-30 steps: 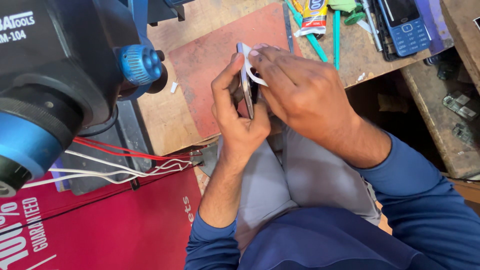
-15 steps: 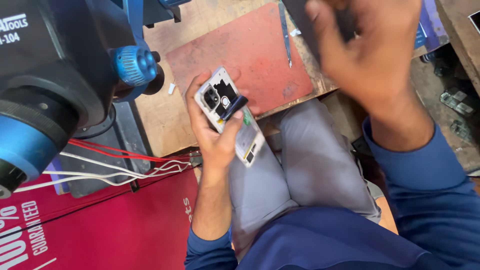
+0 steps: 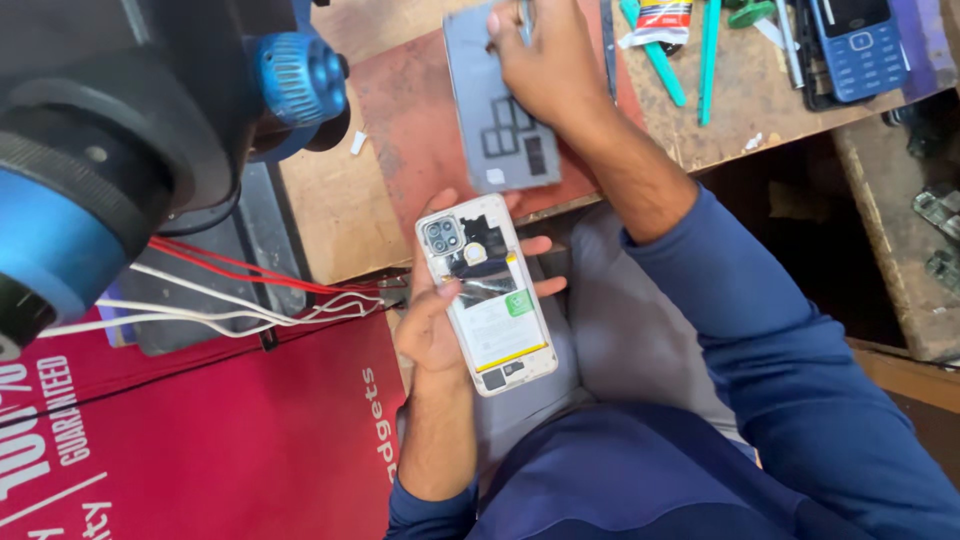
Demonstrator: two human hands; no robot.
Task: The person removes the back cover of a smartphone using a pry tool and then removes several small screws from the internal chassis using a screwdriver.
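Wooden workbench [image 3: 330, 215], red mat [image 3: 400, 130], glue tube [image 3: 660, 18], keypad phone [image 3: 855, 45]

**What cannot be seen clearly**

The right hand [image 3: 545, 60] covers the top corner of the grey back cover [image 3: 495, 110], and its fingertips are cut by the upper edge. The left hand [image 3: 440, 320] hides the underside of the opened phone [image 3: 485, 295]. Right of the right hand, the keypad phone [image 3: 855, 40] is cut off at the top.

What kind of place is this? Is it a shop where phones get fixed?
Probably yes, a phone repair bench. The left hand holds an opened phone with its insides showing, the right hand rests on its grey back cover on the wooden bench, and tools lie beside a blue keypad phone.
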